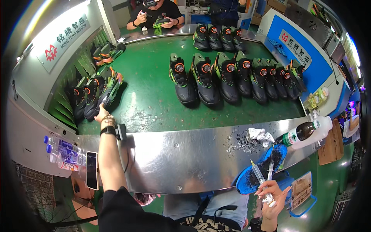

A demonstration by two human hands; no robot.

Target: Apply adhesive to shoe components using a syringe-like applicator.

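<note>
My left hand point(101, 113) reaches to the far left and grips the toe of a black shoe with green and orange trim point(109, 92). This shoe stands at the end of a short row of similar shoes point(80, 101). At the lower right my right hand point(273, 193) holds a clear syringe point(258, 173) between its fingers, tip pointing up and away. Behind the syringe lies a blue, sole-shaped tray point(244, 182) strewn with black crumbs. A second slim, pale tool point(271, 167) rests over the tray; its kind is unclear.
Black shoes point(208, 85) stand in rows on the green belt point(147, 89). The metal ledge point(162, 154) bears a phone point(92, 170), water bottles point(65, 152), a brown-and-green bottle point(301, 133), crumpled tissue point(261, 135) and black scraps point(244, 144). A co-worker point(158, 15) handles a shoe at the far end.
</note>
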